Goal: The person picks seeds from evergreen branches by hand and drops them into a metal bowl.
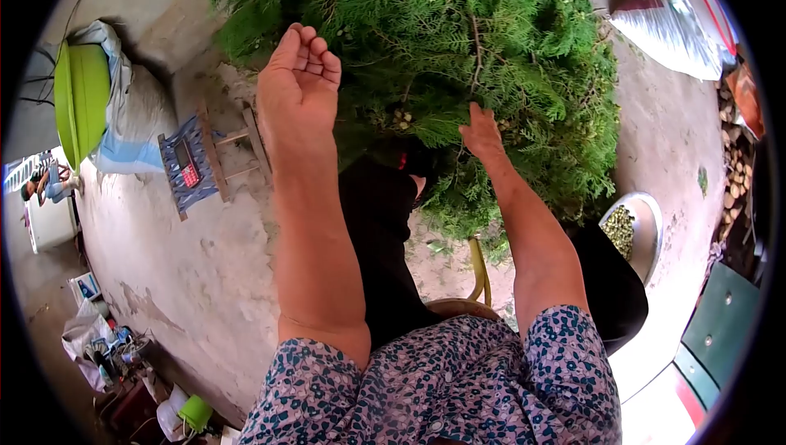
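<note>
A large heap of green conifer branches (524,52) with scale-like foliage and small pale cones lies in front of me. My left hand (301,72) is raised at the heap's left side, palm turned up. Its fingers are curled together, and whatever may lie inside them is hidden. At the front of the heap, my right hand (483,131) reaches into the foliage beside a brown stem, thumb and forefinger apart. Its other fingers are partly hidden, and I see nothing held. Pale cones (403,120) cluster on a sprig between the hands.
On the right, a metal basin (652,228) holds small greenish cones (620,232). A small stool (190,162) with a red-buttoned device on its cloth seat stands left. Behind it are a sack (135,109) and a lime-green tub (82,101). Another person (54,185) sits far left.
</note>
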Demonstrator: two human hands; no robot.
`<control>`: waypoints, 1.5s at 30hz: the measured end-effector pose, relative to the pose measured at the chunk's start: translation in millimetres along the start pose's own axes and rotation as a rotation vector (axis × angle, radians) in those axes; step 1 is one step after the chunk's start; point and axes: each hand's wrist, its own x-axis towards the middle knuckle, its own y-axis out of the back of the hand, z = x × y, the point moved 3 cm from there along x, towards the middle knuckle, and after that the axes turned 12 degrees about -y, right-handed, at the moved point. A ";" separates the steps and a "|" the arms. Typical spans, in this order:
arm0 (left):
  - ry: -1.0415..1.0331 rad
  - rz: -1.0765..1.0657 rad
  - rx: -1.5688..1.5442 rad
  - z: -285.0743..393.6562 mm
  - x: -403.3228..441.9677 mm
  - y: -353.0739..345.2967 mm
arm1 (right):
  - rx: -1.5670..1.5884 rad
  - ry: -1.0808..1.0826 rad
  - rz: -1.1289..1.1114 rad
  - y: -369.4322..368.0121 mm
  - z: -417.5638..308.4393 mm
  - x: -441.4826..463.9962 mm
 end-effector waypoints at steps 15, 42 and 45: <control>-0.021 -0.128 0.125 -11.7 -19.9 -11.9 | 0.977 -0.290 -0.266 195.2 -81.0 -61.0; 0.582 -0.736 0.702 -183.7 -264.0 69.0 | 0.713 -0.219 0.009 231.5 61.2 -296.5; 0.408 -0.931 0.807 -178.4 -264.4 74.0 | 0.952 -0.408 0.229 261.4 50.8 -290.4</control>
